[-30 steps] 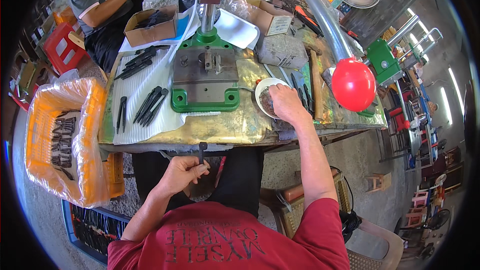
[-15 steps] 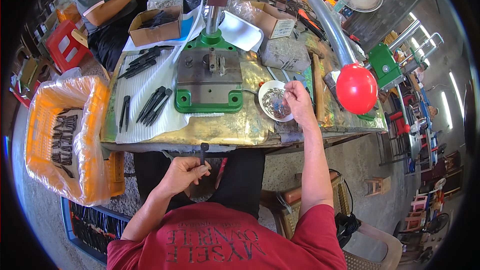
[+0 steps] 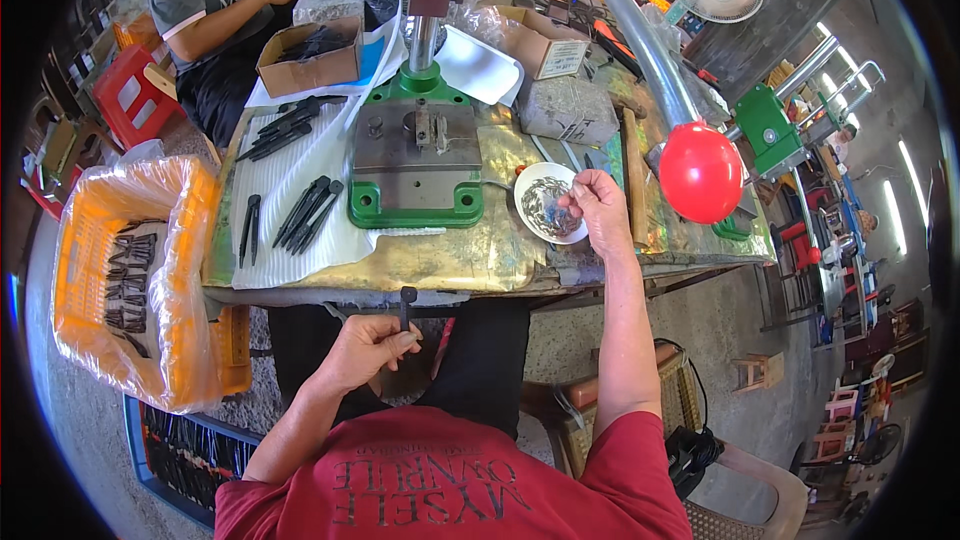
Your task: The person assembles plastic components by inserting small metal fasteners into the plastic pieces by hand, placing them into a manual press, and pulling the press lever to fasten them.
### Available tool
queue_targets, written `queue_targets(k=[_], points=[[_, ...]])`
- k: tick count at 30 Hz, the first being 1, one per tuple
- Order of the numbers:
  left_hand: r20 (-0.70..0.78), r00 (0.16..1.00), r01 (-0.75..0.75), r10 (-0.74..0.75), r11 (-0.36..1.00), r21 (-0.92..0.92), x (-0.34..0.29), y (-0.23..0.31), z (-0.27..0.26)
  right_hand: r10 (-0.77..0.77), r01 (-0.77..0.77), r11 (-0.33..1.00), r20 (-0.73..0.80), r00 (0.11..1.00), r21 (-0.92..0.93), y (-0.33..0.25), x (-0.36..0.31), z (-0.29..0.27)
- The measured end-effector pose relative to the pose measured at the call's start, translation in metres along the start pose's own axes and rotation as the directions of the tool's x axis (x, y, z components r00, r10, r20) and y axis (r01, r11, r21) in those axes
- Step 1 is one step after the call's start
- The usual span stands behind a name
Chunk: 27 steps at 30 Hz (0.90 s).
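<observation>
My left hand (image 3: pixel 372 348) is closed around a slim black part with a squared head (image 3: pixel 407 297), held upright in front of the table edge. Over the right rim of a white bowl (image 3: pixel 528 218) hovers my right hand (image 3: pixel 598 208), thumb and fingers pinched together. Small metal pins (image 3: pixel 545 202) lie in that bowl; whatever sits between my right fingertips is too small to make out. To the left of the bowl stands a green bench press (image 3: pixel 417 165) with a grey metal bed. Similar black parts (image 3: pixel 308 212) rest on white foam sheeting beside the press.
A red ball-ended lever (image 3: pixel 702 173) juts out right of the bowl. An orange plastic-lined crate (image 3: pixel 75 270) with black parts stands at the left. Behind are a cardboard box (image 3: pixel 310 65), a wrapped block (image 3: pixel 568 112) and a seated person (image 3: pixel 215 0).
My right hand has shifted slightly at the bowl and its fingers are turned a little more inward. My left hand keeps its hold. The co-worker's arms have moved.
</observation>
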<state>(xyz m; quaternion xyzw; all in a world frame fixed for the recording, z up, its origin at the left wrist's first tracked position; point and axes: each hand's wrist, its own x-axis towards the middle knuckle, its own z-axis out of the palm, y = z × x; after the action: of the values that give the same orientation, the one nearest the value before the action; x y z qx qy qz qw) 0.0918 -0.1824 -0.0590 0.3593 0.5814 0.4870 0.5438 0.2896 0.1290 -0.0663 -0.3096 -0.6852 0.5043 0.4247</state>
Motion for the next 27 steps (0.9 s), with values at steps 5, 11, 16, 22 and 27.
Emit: queue_targets(k=[5, 11, 16, 22, 27], points=[[-0.013, 1.0, -0.008, 0.008, 1.0, -0.024, 0.0, 0.003, 0.001, 0.051, -0.046, 0.954, -0.01, 0.999, 0.296, -0.013, -0.004, 0.009], [0.004, 1.0, -0.002, 0.002, 1.0, -0.014, 0.001, 0.004, 0.002, 0.067, -0.075, 0.827, 0.034, 0.997, 0.558, -0.03, -0.006, 0.012], [0.02, 0.999, -0.024, 0.025, 0.999, -0.03, 0.004, 0.006, 0.003, 0.082, -0.078, 0.863, 0.016, 0.997, 0.499, -0.036, -0.011, 0.017], [0.035, 0.999, -0.025, 0.028, 0.997, -0.076, 0.009, 0.021, 0.006, 0.057, -0.076, 0.902, 0.056, 0.997, 0.424, -0.06, -0.024, 0.035], [-0.014, 0.988, -0.154, 0.153, 0.987, -0.042, 0.025, 0.04, 0.016, 0.028, -0.097, 0.894, 0.162, 0.986, 0.438, -0.074, -0.057, 0.069]])
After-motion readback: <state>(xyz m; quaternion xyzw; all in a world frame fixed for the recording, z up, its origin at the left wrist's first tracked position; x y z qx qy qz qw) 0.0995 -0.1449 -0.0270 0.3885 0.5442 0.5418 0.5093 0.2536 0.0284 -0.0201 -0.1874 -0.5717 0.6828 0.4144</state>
